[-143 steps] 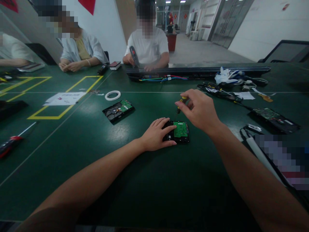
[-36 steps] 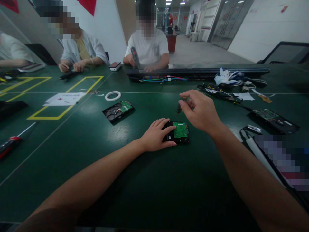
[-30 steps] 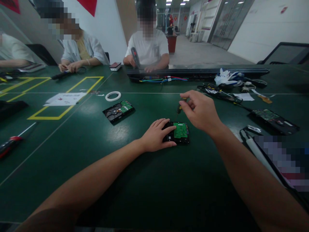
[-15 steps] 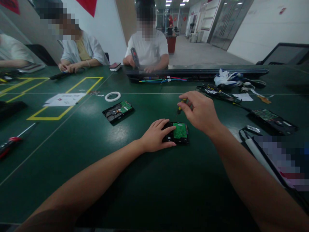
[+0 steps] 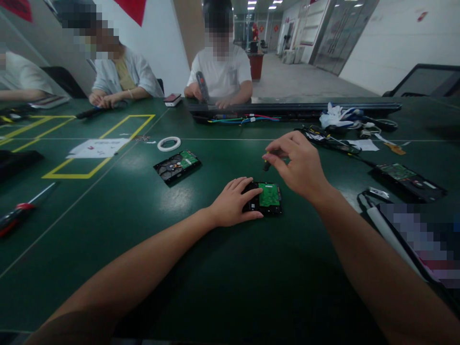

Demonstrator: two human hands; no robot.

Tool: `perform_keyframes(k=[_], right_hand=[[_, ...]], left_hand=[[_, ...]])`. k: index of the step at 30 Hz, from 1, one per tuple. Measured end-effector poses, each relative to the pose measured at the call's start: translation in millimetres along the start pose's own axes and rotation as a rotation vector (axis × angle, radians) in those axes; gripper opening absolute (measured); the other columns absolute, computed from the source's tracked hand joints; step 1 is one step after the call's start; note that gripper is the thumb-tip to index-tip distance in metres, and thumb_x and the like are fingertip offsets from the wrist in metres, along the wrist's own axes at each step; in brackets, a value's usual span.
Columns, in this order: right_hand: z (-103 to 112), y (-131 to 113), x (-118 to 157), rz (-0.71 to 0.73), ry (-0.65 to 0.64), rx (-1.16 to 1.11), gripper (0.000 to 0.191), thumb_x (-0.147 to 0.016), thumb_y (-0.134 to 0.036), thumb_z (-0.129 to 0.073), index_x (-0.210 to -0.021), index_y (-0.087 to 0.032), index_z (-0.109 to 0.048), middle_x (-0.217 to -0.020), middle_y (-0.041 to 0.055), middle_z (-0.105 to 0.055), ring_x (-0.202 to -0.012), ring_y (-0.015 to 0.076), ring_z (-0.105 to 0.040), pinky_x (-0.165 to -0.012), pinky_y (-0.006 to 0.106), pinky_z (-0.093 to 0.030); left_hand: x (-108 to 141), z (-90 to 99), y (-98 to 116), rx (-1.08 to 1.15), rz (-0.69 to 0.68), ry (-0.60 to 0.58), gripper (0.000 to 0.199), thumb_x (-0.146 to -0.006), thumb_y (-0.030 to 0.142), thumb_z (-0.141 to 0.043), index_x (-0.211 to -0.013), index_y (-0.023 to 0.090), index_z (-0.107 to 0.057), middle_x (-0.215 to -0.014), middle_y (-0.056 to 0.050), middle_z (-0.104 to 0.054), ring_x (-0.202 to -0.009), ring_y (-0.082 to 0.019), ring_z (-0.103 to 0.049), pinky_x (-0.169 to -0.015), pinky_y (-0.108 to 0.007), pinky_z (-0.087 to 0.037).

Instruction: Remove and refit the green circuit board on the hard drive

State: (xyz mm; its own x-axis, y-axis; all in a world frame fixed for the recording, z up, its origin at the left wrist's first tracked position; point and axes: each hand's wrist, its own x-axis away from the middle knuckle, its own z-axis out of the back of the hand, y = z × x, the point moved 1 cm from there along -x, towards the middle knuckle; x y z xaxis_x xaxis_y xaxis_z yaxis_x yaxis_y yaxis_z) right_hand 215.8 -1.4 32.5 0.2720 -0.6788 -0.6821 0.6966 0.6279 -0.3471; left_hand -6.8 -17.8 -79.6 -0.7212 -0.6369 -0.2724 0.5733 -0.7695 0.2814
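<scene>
A hard drive (image 5: 270,195) lies on the green table with its green circuit board facing up. Across its left part spreads my left hand (image 5: 235,203), the thumb at the near edge and the fingers over the board and far edge, holding it against the table. Just above and beyond the drive, my right hand (image 5: 296,165) pinches a small screwdriver (image 5: 266,165) with a dark and yellow handle. Its tip is too small and dark to make out. Left of the far side, a second hard drive (image 5: 177,166) rests on the table, board up.
A roll of white tape (image 5: 168,143) and a sheet of paper (image 5: 97,147) lie to the left, with a red-black screwdriver (image 5: 23,211) nearer. Another hard drive (image 5: 408,181), cables and gloves (image 5: 339,116) are at the right. Across the table a person holds a power tool (image 5: 201,86).
The left hand stays on the hard drive. My right hand has shifted only slightly, turning the small screwdriver a little in its fingers. The whole view has drifted a few pixels.
</scene>
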Motion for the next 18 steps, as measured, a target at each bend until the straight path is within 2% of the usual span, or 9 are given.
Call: perform_keyframes(k=[3, 8, 12, 15, 18], right_hand=[[0.5, 0.6, -0.3, 0.017, -0.019, 0.002, 0.012, -0.097, -0.025, -0.064, -0.103, -0.027, -0.073, -0.107, 0.0086, -0.071, -0.102, 0.0294, -0.068, -0.089, 0.048, -0.058], [1.0, -1.2, 0.2, 0.043, -0.064, 0.029, 0.031, -0.098, -0.019, -0.057, -0.124, -0.025, -0.073, -0.125, 0.0091, -0.077, -0.111, 0.0310, -0.071, -0.099, 0.052, -0.055], [-0.1, -3.1, 1.2, 0.072, -0.075, 0.062, 0.036, -0.099, -0.018, -0.053, -0.130, -0.022, -0.072, -0.133, 0.0113, -0.076, -0.120, 0.0327, -0.070, -0.106, 0.054, -0.053], [-1.4, -3.6, 1.9, 0.048, -0.051, 0.032, 0.032, -0.100, -0.023, -0.057, -0.128, -0.023, -0.072, -0.135, 0.0113, -0.075, -0.114, 0.0310, -0.073, -0.103, 0.052, -0.055], [-2.4, -2.2, 2.2, 0.015, -0.023, -0.002, 0.023, -0.099, -0.029, -0.063, -0.119, -0.024, -0.072, -0.129, 0.0102, -0.077, -0.103, 0.0291, -0.075, -0.097, 0.050, -0.058]], left_hand=[[-0.1, -0.2, -0.3, 0.000, 0.000, -0.001, 0.078, -0.095, 0.075, -0.063, -0.156, 0.029, -0.052, -0.171, -0.016, -0.036, -0.157, -0.042, -0.034, -0.126, -0.066, -0.032], [-0.1, -0.5, -0.7, -0.004, -0.002, -0.005, 0.079, -0.095, 0.075, -0.064, -0.156, 0.026, -0.053, -0.171, -0.018, -0.035, -0.157, -0.043, -0.035, -0.127, -0.065, -0.032], [-0.1, 0.2, 0.3, -0.017, 0.001, -0.010, 0.078, -0.096, 0.075, -0.063, -0.156, 0.026, -0.053, -0.171, -0.018, -0.035, -0.157, -0.043, -0.034, -0.127, -0.065, -0.032], [0.0, 0.8, 0.6, -0.027, 0.001, -0.017, 0.078, -0.097, 0.075, -0.061, -0.157, 0.026, -0.052, -0.171, -0.018, -0.035, -0.158, -0.042, -0.033, -0.127, -0.065, -0.031], [0.2, 0.7, 0.1, -0.025, -0.001, -0.012, 0.079, -0.096, 0.075, -0.062, -0.157, 0.027, -0.051, -0.172, -0.017, -0.034, -0.158, -0.042, -0.033, -0.127, -0.064, -0.031]])
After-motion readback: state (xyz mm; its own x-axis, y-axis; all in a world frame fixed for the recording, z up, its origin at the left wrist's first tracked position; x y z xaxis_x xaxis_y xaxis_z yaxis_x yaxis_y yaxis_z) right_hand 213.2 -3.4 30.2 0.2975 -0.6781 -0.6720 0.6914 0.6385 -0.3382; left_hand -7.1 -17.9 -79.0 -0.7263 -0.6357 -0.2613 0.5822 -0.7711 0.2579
